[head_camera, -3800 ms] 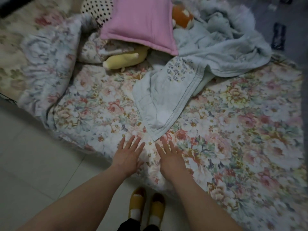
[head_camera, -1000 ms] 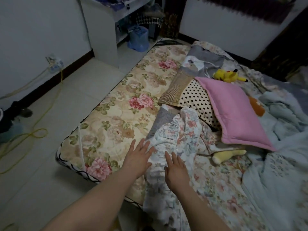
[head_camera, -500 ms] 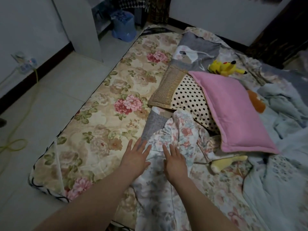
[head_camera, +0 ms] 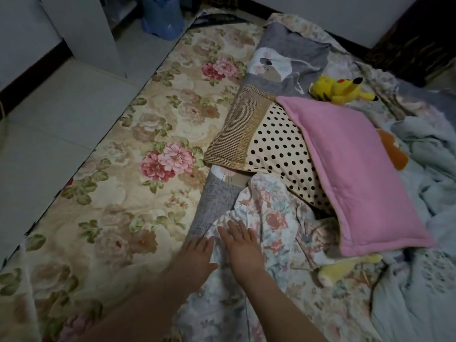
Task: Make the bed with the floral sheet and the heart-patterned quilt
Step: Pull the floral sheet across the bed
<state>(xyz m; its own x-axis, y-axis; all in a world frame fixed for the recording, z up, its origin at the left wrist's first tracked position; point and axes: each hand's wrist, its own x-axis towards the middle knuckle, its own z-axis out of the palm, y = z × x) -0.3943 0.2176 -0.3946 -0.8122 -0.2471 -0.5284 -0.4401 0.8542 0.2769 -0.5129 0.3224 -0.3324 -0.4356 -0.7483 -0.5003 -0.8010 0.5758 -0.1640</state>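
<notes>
- Left hand (head_camera: pixel 198 254) lies palm down at the near edge of the bunched floral sheet (head_camera: pixel 270 218). Fingers are straight and released, gripping nothing, and rest where the sheet meets the grey blanket (head_camera: pixel 213 201).
- Right hand (head_camera: pixel 243 248) is just beside it, flat on the floral sheet, fingers spread and relaxed, nothing held.
- Floral sheet is crumpled in a heap mid-bed and runs down toward the camera between the forearms.
- Pale blue quilt (head_camera: pixel 419 255) is rumpled along the right side of the bed. Its print is too small to make out.
- Bare floral mattress (head_camera: pixel 118 174) is exposed on the left.
- Polka-dot pillow (head_camera: pixel 276 146) is partly under the pink cushion (head_camera: pixel 357 174).
- Yellow Pikachu plush (head_camera: pixel 338 88) is behind the cushion, and a second yellow plush (head_camera: pixel 343 269) pokes out under its near edge.
- Orange plush (head_camera: pixel 392 151) is at the cushion's right edge.
- Blue plastic stool (head_camera: pixel 160 18) stands on the tiled floor (head_camera: pixel 49 124) beside a white cabinet (head_camera: pixel 81 30).
</notes>
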